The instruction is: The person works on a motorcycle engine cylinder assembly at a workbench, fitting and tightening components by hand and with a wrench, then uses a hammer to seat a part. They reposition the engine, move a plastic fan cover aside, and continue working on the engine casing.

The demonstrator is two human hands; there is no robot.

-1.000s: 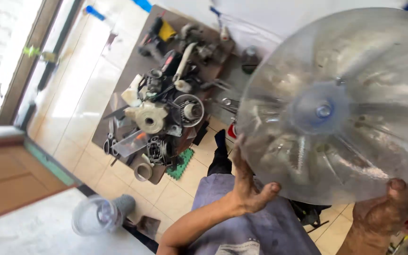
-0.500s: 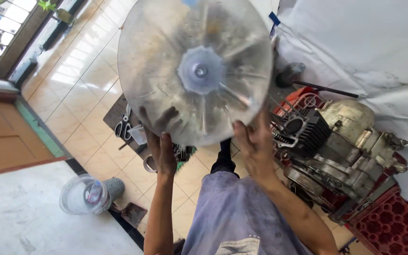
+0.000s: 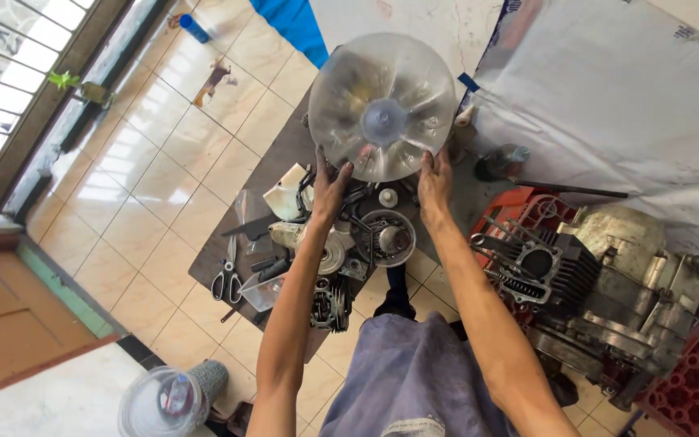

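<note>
Both hands hold a large clear plastic container [image 3: 382,105], seen from its ribbed round bottom, out in front of me at arm's length. My left hand [image 3: 330,188] grips its lower left rim and my right hand [image 3: 435,180] grips its lower right rim. Below the container, a dark mat [image 3: 228,243] on the tiled floor carries several engine parts, among them a round metal housing [image 3: 385,238].
A motorcycle engine [image 3: 608,275] rests on a red crate [image 3: 689,380] at the right. Scissors [image 3: 225,282] lie on the mat's left part. A clear plastic cup [image 3: 163,400] stands at the bottom left. White sheeting [image 3: 608,89] covers the upper right; a window grille [image 3: 10,89] is at the left.
The container has moved away from my face, from filling the upper view to held far out over the mat. My arms are now stretched out and the view has swung right.
</note>
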